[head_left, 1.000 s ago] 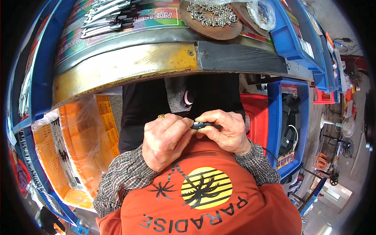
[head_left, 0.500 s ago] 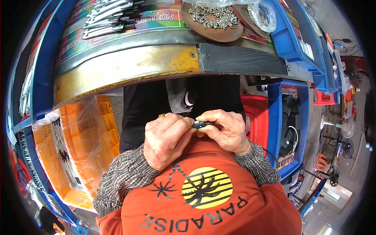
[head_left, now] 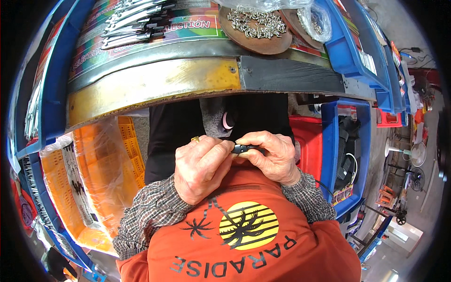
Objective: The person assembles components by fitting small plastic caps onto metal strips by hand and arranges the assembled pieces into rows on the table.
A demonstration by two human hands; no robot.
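Note:
My left hand (head_left: 199,167) and my right hand (head_left: 273,157) meet in front of the orange shirt, just short of the workbench edge. Between their fingertips sits a small black part (head_left: 240,149) with light dots along it. Both hands pinch it, the left from one end and the right from the other. Its full shape is hidden by the fingers, so I cannot make out its exact kind. On the bench beyond lie a pile of silver-and-black metal tools (head_left: 134,23) and a round brown dish (head_left: 256,44) holding small metal pins (head_left: 256,26).
A yellow and dark edge strip (head_left: 155,84) fronts the bench. Blue bins (head_left: 54,89) flank it, one on each side. An orange crate (head_left: 98,178) lined with clear plastic stands at lower left. To the right are a red container (head_left: 307,145) and a blue crate (head_left: 330,141) holding black items.
Both hands keep their pinch on the black part and have barely moved. The whole view has shifted very slightly.

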